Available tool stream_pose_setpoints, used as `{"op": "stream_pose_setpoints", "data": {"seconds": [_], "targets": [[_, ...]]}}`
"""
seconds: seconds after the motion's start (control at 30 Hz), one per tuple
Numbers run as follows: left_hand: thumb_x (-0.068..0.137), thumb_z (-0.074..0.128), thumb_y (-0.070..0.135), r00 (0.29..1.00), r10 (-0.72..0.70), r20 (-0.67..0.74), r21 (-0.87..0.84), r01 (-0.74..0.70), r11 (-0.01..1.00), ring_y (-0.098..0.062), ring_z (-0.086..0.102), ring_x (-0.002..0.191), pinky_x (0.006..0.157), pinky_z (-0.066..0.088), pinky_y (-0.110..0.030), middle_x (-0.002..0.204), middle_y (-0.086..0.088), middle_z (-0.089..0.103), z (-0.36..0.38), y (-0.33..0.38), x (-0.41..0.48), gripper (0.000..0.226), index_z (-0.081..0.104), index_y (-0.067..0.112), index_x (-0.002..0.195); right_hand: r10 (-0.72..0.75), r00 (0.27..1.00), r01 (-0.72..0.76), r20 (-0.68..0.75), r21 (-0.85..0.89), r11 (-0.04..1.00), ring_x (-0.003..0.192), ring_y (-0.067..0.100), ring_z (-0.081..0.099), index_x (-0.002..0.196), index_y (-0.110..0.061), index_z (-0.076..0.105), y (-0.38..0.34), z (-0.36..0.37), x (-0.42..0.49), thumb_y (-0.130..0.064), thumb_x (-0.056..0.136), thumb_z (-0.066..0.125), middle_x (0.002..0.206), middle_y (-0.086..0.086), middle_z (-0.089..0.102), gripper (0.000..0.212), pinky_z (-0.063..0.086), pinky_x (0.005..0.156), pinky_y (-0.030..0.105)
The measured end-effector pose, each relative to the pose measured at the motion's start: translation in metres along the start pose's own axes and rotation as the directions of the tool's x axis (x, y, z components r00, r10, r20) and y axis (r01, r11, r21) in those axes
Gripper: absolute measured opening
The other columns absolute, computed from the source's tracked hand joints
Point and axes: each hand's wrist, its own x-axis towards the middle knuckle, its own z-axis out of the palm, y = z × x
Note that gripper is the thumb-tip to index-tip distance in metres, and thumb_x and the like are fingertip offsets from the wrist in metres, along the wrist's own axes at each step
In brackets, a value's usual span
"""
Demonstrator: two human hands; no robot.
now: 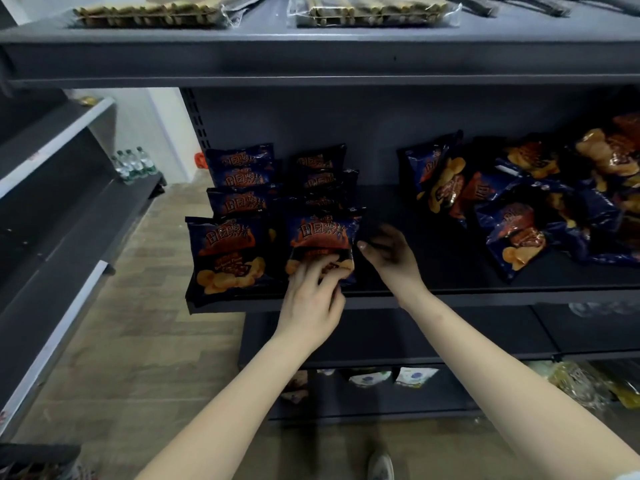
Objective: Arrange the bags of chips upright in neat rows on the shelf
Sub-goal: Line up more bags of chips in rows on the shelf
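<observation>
A dark grey shelving unit stands over a wood-look floor [156, 323], with a cluster of water bottles [133, 164] at the far end of a neighbouring rack. On the top shelf [311, 60] lie flat clear-wrapped packs [149, 13]. The middle shelf [450, 296] carries the chips. At its left end, dark blue and orange bags stand upright in two rows running front to back: the left row [239, 202] ends at the shelf's front edge, and the second row [322, 178] stands just beside it. The front bag [322, 233] of the second row is upright near the front edge. The left hand [311, 299] grips its lower part, with the fingers [320, 268] curled over the printed chips. The right hand [388, 254] sits at the bag's right edge in shadow, its thumb close to the wrapper and its fingers loosely bent; I cannot tell whether it holds the bag. Well apart on the right, a heap of bags [519, 209] lies jumbled, flat and tilted against one another. A lower shelf holds pale packets [412, 375], and a shoe [381, 467] shows on the floor.
</observation>
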Motion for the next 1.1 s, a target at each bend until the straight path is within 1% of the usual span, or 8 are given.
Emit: {"op": "stream_pose_setpoints", "data": {"seconds": [0.27,0.4,0.5,0.63,0.7,0.77,0.87,1.1], "targets": [[0.086,0.046,0.018,0.987,0.155,0.040,-0.132,-0.148,0.980,-0.026,0.050,0.112,0.094,0.043,-0.037,0.127,-0.006,0.054,0.045,0.049,0.060,0.033,0.062,0.012,0.114,-0.109,0.987,0.107,-0.121,-0.019,0.994,0.107,0.010,0.058,0.128,-0.027,0.047,-0.002,-0.072,0.001,-0.032,0.081,0.071,0.118,-0.003,0.058,0.053,0.048,0.089,0.021],[0.085,0.050,0.018,0.986,0.143,0.083,-0.203,-0.124,0.971,-0.020,0.045,0.115,0.097,0.041,-0.033,0.127,-0.005,0.052,0.086,0.090,0.092,0.036,0.057,0.014,0.120,-0.235,0.941,0.205,-0.243,-0.145,0.968,0.102,0.006,0.058,0.123,-0.021,0.051,-0.011,-0.142,0.009,-0.024,0.082,0.071,0.113,-0.006,0.058,0.046,0.046,0.080,0.009],[0.087,0.060,0.011,0.984,-0.013,0.178,-0.375,0.080,0.923,-0.016,0.046,0.117,0.093,0.039,-0.022,0.130,-0.003,0.046,0.117,0.123,0.113,0.045,0.047,0.017,0.129,-0.263,0.905,0.208,-0.334,-0.192,0.959,0.096,0.006,0.059,0.119,-0.022,0.054,-0.012,-0.195,0.011,-0.021,0.084,0.069,0.110,-0.006,0.060,0.038,0.047,0.077,0.010],[0.087,0.065,0.018,0.852,-0.369,0.370,-0.595,0.523,0.610,-0.017,0.054,0.109,0.076,0.044,-0.014,0.134,-0.007,0.045,0.158,0.151,0.134,0.062,0.032,0.013,0.139,-0.168,0.928,0.062,-0.332,-0.306,0.950,0.109,0.011,0.057,0.115,-0.032,0.053,0.013,-0.252,0.014,-0.025,0.082,0.069,0.121,-0.002,0.057,0.037,0.049,0.093,0.032],[0.085,0.066,0.026,0.781,-0.469,0.412,-0.586,0.621,0.520,-0.019,0.056,0.104,0.076,0.045,-0.021,0.134,-0.012,0.048,0.175,0.158,0.139,0.068,0.030,0.010,0.140,-0.090,0.964,-0.029,-0.249,-0.436,0.899,0.117,0.014,0.051,0.120,-0.030,0.054,0.027,-0.267,0.014,-0.030,0.079,0.071,0.126,-0.001,0.053,0.045,0.043,0.097,0.029],[0.085,0.065,0.031,0.758,-0.498,0.421,-0.555,0.649,0.520,-0.019,0.056,0.104,0.077,0.043,-0.023,0.131,-0.013,0.051,0.187,0.163,0.143,0.070,0.029,0.008,0.140,-0.052,0.987,-0.048,-0.154,-0.582,0.812,0.122,0.017,0.045,0.128,-0.024,0.051,0.037,-0.269,0.014,-0.030,0.079,0.071,0.131,0.003,0.048,0.053,0.034,0.093,0.019],[0.085,0.064,0.037,0.751,-0.521,0.405,-0.521,0.658,0.543,-0.029,0.051,0.119,0.086,0.037,-0.024,0.133,-0.015,0.050,0.198,0.167,0.147,0.074,0.029,0.004,0.141,-0.084,0.995,0.035,-0.045,-0.646,0.762,0.123,0.025,0.042,0.137,-0.021,0.044,0.052,-0.255,0.015,-0.025,0.082,0.068,0.130,0.007,0.051,0.060,0.034,0.095,0.025],[0.084,0.068,0.030,0.704,-0.617,0.352,-0.665,0.652,0.365,-0.022,0.054,0.118,0.088,0.038,-0.021,0.129,-0.009,0.056,0.209,0.155,0.163,0.063,0.042,0.008,0.136,-0.208,0.977,0.133,-0.050,-0.621,0.772,0.109,0.022,0.045,0.128,-0.019,0.056,0.061,-0.238,0.022,-0.017,0.084,0.065,0.115,0.005,0.060,0.046,0.031,0.096,0.029]]}}
